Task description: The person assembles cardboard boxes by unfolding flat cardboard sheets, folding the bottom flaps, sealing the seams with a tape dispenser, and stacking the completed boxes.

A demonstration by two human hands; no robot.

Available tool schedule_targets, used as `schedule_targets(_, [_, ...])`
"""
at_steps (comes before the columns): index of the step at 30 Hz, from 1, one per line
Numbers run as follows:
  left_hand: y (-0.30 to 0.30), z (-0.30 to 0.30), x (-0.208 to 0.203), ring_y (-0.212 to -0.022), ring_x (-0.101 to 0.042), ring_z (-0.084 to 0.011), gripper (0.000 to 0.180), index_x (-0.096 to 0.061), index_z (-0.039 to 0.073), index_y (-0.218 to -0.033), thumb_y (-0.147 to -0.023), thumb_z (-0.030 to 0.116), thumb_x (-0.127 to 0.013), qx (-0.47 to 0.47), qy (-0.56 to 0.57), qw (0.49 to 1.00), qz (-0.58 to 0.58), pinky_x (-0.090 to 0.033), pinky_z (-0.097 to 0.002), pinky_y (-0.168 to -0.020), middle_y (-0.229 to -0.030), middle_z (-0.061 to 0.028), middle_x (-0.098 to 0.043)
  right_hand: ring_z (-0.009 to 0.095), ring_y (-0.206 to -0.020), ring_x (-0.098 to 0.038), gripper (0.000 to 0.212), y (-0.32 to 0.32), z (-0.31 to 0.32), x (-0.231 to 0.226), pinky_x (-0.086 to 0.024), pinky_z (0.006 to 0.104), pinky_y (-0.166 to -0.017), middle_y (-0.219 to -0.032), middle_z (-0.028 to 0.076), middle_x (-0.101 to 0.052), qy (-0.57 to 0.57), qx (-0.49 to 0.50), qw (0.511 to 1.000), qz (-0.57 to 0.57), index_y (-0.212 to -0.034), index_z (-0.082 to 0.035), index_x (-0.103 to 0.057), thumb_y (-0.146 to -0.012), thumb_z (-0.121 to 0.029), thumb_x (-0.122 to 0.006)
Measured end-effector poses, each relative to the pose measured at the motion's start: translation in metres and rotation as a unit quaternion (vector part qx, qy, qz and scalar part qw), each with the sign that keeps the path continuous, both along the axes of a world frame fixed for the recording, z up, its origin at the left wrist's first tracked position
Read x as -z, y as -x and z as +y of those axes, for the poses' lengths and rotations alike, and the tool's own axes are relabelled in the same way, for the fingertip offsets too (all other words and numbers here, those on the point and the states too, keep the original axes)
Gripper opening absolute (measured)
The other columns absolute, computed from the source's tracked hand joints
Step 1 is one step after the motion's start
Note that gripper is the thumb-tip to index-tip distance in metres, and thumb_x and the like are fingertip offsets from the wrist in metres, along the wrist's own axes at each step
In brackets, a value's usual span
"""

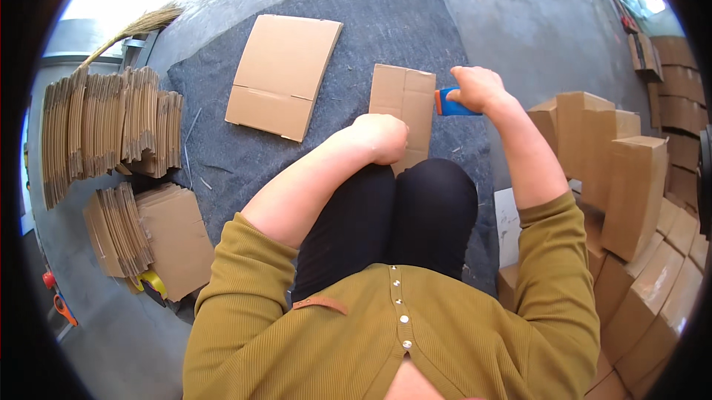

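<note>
Carton (pixel 404 92) lies at 1 o'clock, against the knees (pixel 437 186). Right hand (pixel 478 90), toward 2 o'clock: grip narrow, holding a blue tool (pixel 458 105) just beside the carton. Left hand (pixel 382 137) curled over the near edge; cannot tell whether it pinches the board. Step, as judged: steadying for sealing; next move probably calls for a still carton, tool level. Surface: dark mat (pixel 400 14) on concrete floor (pixel 512 29); flattened cartons (pixel 96 129) at 9 o'clock, made-up boxes (pixel 630 185) at 3.
</note>
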State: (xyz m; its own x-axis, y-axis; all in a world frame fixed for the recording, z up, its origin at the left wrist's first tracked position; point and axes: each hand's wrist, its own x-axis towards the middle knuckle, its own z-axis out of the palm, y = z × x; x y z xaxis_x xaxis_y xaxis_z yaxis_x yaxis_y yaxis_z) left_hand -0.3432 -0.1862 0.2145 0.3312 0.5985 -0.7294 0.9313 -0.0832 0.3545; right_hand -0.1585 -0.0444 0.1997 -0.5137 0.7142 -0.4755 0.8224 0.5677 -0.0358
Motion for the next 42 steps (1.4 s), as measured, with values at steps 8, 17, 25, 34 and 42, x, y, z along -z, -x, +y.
schedule_targets(8, [-0.005, 0.02, 0.01, -0.094, -0.056, -0.0134, 0.039, -0.06, 0.004, -0.119, -0.105, 0.038, -0.047, -0.542, 0.013, 0.693, -0.475, -0.049, -0.0301, -0.085, -0.105, -0.0035, -0.06, 0.009, -0.078, -0.061, 0.014, -0.089, -0.021, -0.052, -0.051, 0.0249, -0.071, -0.086, 0.002, -0.069, 0.106, 0.387, 0.705, 0.585, -0.096, -0.002, -0.073, -0.091, -0.015, -0.07])
schedule_targets(17, [0.001, 0.024, 0.011, -0.095, -0.055, -0.0165, 0.046, -0.057, 0.005, -0.113, -0.104, 0.049, -0.045, -0.546, 0.203, 0.466, -0.666, -0.046, -0.0335, -0.087, -0.104, -0.0055, -0.059, 0.011, -0.08, -0.061, 0.015, -0.074, -0.054, -0.033, -0.051, 0.0254, -0.074, -0.089, 0.003, -0.07, 0.184, 0.346, 0.648, 0.653, -0.098, -0.002, -0.072, -0.091, -0.016, -0.073])
schedule_targets(25, [0.005, 0.019, 0.019, -0.079, -0.06, -0.011, 0.02, -0.065, 0.006, -0.1, -0.099, 0.025, -0.06, -0.583, 0.123, 0.539, -0.595, -0.051, -0.0288, -0.073, -0.092, -0.0032, -0.066, 0.009, -0.081, -0.059, 0.015, -0.059, -0.057, -0.028, -0.049, 0.0236, -0.075, -0.09, 0.002, -0.07, 0.181, 0.307, 0.708, 0.61, -0.099, -0.002, -0.072, -0.091, -0.014, -0.074])
schedule_targets(34, [0.037, 0.015, 0.039, -0.07, -0.058, -0.0088, 0.015, -0.066, 0.002, -0.095, -0.097, 0.017, -0.064, -0.592, 0.013, 0.613, -0.523, -0.051, -0.0257, -0.068, -0.082, -0.0026, -0.065, 0.008, -0.064, -0.051, 0.033, -0.022, -0.053, -0.049, -0.043, 0.0272, -0.058, -0.066, 0.0, -0.056, 0.088, 0.194, 0.904, 0.37, -0.082, -0.001, -0.067, -0.09, -0.032, -0.073])
schedule_targets(42, [0.094, 0.004, 0.087, -0.068, -0.056, -0.0066, 0.015, -0.066, 0.009, -0.093, -0.092, 0.021, -0.073, -0.673, 0.02, 0.537, -0.508, -0.049, -0.0243, -0.063, -0.078, 0.0022, -0.063, 0.006, -0.061, -0.045, 0.038, -0.042, -0.018, -0.033, -0.038, 0.0262, -0.054, -0.061, -0.002, -0.048, 0.14, 0.193, 0.911, 0.338, -0.071, -0.002, -0.061, -0.088, -0.034, -0.072])
